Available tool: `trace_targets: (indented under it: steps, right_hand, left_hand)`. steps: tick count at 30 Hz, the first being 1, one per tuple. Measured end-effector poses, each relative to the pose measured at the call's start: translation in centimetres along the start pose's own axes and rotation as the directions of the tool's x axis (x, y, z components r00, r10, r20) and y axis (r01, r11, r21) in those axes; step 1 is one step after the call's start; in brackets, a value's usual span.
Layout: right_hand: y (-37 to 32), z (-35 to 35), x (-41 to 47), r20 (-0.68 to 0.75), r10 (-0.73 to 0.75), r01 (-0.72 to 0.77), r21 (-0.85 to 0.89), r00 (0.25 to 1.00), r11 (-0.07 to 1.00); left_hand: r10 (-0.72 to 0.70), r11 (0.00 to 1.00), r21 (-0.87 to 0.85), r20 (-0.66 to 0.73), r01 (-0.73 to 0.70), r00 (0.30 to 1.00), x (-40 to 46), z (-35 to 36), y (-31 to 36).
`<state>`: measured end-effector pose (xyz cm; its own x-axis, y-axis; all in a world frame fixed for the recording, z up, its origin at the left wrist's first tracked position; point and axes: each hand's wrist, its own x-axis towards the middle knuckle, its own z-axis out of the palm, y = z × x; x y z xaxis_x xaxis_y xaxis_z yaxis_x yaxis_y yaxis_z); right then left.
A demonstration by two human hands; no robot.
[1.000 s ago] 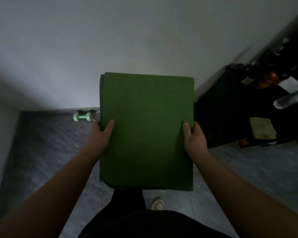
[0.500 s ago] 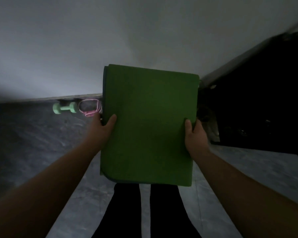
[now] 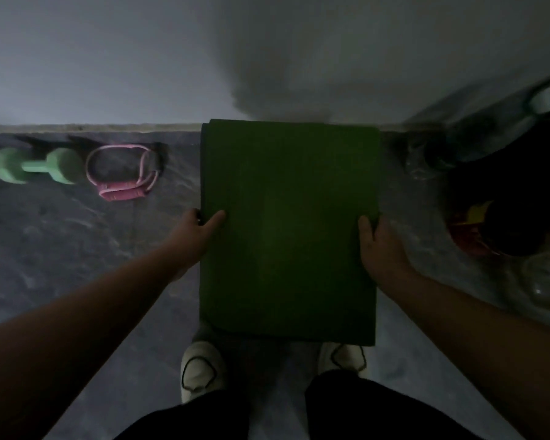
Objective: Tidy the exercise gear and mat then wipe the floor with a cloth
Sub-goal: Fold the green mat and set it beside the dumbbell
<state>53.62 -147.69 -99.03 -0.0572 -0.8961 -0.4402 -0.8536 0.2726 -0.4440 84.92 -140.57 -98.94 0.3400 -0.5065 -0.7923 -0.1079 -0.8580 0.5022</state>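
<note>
Folded mat centre, above shoes, far edge near wall base. Left hand on mat's left edge, right hand on right edge. Dumbbell far left by wall; band between dumbbell and mat. Clutter at right, blurred.

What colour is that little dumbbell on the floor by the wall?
The dumbbell is light mint green, seen in the head view.

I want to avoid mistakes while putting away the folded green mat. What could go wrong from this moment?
1. The folded green mat is gripped only at its side edges by the left hand and right hand; its layers might sag or unfold.
2. The mat hides part of the shoes, so a step toward the dumbbell or pink band may trip.
</note>
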Motion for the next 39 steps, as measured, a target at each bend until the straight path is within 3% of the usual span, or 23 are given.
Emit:
trace_targets:
  steps: [5, 12, 17, 26, 28, 30, 33, 34, 36, 37, 39]
  right_hand:
    - [2.7, 6.6, 4.8, 0.168, 0.008, -0.007, -0.008, 0.986, 1.0]
    - [1.0, 10.5, 9.5, 0.184, -0.044, 0.049, -0.022, 0.982, 0.999]
    - [-0.7, 12.5, 10.4, 0.105, -0.053, 0.067, -0.13, 0.993, 0.989]
    - [-1.2, 14.1, 12.5, 0.114, 0.023, 0.001, -0.204, 0.993, 0.979]
    - [-0.8, 14.6, 12.9, 0.095, 0.048, -0.025, -0.229, 0.994, 0.973]
    - [-1.2, 14.2, 12.9, 0.1, -0.008, 0.035, -0.265, 0.995, 0.964]
    - [-2.9, 11.8, 13.2, 0.099, -0.149, 0.172, -0.298, 0.984, 0.939]
    - [-3.6, 10.8, 13.5, 0.114, -0.246, 0.271, -0.358, 0.963, 0.893]
    - [-4.9, 9.6, 14.4, 0.254, -0.425, 0.493, -0.516, 0.869, 0.7]
    - [-5.1, 9.5, 15.1, 0.332, -0.46, 0.565, -0.559, 0.823, 0.607]
    - [-6.1, 9.6, 15.9, 0.442, -0.43, 0.616, -0.591, 0.787, 0.52]
  left_hand:
    - [0.021, 1.0, -0.006, -0.017, -0.021, 1.0, 8.0, 0.7, -3.4]
    - [0.027, 0.999, -0.03, -0.028, -0.028, 0.999, 13.9, -0.1, -5.5]
    - [0.01, 1.0, 0.008, -0.064, -0.009, 0.998, 15.5, -0.9, -5.1]
    - [-0.064, 0.99, 0.125, -0.059, 0.071, 0.996, 16.7, -0.1, -4.5]
    - [-0.073, 0.965, 0.249, -0.064, 0.087, 0.995, 16.8, 0.2, -4.1]
    - [0.005, 0.881, 0.471, -0.128, 0.056, 0.992, 16.6, 0.6, -3.6]
    - [0.285, 0.795, 0.601, -0.245, -0.085, 0.927, 16.6, 0.0, -3.3]
    - [0.416, 0.713, 0.676, -0.191, -0.188, 0.889, 16.6, -0.5, -3.0]
    - [0.593, 0.457, 0.83, -0.016, -0.321, 0.805, 16.9, -1.4, -1.8]
    - [0.639, 0.333, 0.877, 0.061, -0.348, 0.767, 17.2, -1.8, -1.0]
    - [0.644, 0.151, 0.912, 0.201, -0.38, 0.738, 17.9, -2.1, 0.4]
